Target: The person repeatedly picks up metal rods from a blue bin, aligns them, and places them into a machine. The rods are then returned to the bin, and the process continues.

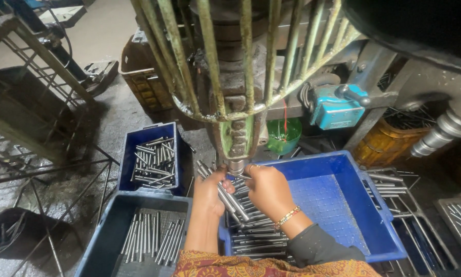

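A worker's left hand [209, 191] grips a fistful of slim steel rods [229, 197], the fingers closed around the bundle so that its ends fan up and to the left toward the base of a machine. The right hand [268, 189], a gold bangle [288, 216] at its wrist, is closed at the fingertips just under the machine's round steel spindle [235, 167]; what they pinch there is too small to make out. Both hands meet directly below that spindle, nearly touching each other.

Beneath the hands sits a large blue plastic crate [343, 205], with more rods [253, 238] heaped in the end under the wrists and a bare ribbed floor stretching away to the right of the right hand. To the left of the left forearm stands a dark grey bin [107, 231] holding a row of rods laid lengthwise, and beyond it, farther from the worker, a smaller blue box [130, 154] with rods piled crosswise.

Above the hands rises the worn green machine column [238, 136], ringed by a cage of painted bars [210, 61]. Right of the column are a green cup [284, 137] and a turquoise switch box [335, 107]. Far right, loose rods rest on a wire rack [394, 187].
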